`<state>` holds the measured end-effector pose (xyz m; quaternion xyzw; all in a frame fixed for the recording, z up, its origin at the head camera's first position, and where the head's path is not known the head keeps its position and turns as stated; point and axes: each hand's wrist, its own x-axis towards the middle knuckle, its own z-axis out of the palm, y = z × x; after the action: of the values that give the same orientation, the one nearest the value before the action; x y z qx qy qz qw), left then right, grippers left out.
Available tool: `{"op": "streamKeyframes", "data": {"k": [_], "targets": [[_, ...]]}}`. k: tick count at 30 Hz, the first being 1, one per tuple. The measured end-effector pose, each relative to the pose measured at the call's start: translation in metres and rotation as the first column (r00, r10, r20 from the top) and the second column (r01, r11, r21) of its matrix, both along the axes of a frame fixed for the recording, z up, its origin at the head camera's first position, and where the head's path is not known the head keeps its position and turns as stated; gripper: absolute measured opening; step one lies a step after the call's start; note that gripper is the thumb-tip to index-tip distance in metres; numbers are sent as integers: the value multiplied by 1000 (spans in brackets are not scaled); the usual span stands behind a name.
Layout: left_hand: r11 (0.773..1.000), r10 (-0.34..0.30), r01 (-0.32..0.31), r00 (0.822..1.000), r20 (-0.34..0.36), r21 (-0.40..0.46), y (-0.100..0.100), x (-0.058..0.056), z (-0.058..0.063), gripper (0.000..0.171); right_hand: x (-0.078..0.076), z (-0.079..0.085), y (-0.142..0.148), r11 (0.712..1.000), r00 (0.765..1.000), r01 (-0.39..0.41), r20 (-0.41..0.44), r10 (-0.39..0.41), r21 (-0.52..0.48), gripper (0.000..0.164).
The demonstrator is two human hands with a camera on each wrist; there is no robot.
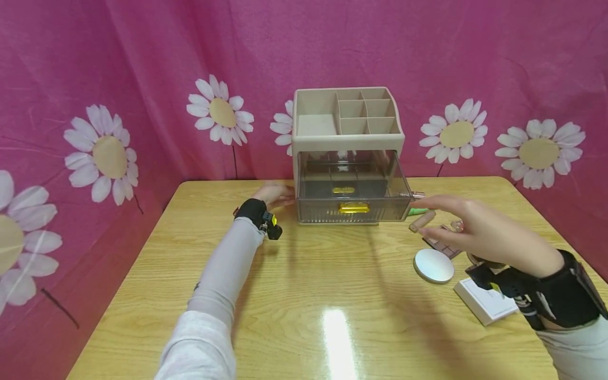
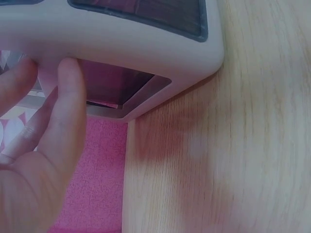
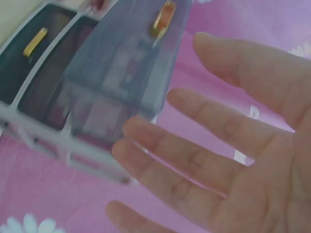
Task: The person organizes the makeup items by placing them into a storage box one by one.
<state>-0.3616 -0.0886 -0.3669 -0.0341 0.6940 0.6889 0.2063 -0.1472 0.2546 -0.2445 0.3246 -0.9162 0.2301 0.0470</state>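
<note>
A cream makeup organizer (image 1: pixel 349 142) stands at the back of the table, its upper clear grey drawer (image 1: pixel 328 211) pulled out. That drawer has a gold handle (image 1: pixel 353 208); a lower drawer's handle shows through it. My left hand (image 1: pixel 273 194) is at the organizer's left side, its fingertips (image 2: pixel 72 73) touching the cream frame in the left wrist view. Near the drawer's right front corner, my right hand (image 1: pixel 467 227) is spread with nothing in it. In the right wrist view its fingers (image 3: pixel 184 160) extend toward the drawer (image 3: pixel 121 73).
Right of the organizer lie a green tube (image 1: pixel 418 211), a beige tube (image 1: pixel 421 221), a palette (image 1: pixel 444 243), a round silver compact (image 1: pixel 434 265) and a white box (image 1: pixel 486 301). A pink daisy-print curtain (image 1: pixel 332 42) hangs behind the table (image 1: pixel 304 295).
</note>
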Motion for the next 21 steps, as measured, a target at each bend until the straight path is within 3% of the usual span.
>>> {"op": "streamKeyframes", "data": {"k": [6, 15, 18, 21], "targets": [[1000, 8, -8, 1000, -3, -3, 0, 3, 3, 35, 0, -19, 30, 983, 978, 147, -164, -128, 111, 44], [1000, -5, 5, 1000, 2, 8, 0, 5, 4, 37, -3, -60, 67, 958, 959, 278, -83, -272, 74, 49], [1000, 1, -1, 1000, 5, 22, 0, 5, 3, 37, -4, -70, 76, 937, 939, 343, 11, -345, 66, 51], [1000, 2, -2, 1000, -4, 27, 1, 3, 2, 37, -3, -81, 87, 910, 904, 405, 114, -413, 89, 57]]}}
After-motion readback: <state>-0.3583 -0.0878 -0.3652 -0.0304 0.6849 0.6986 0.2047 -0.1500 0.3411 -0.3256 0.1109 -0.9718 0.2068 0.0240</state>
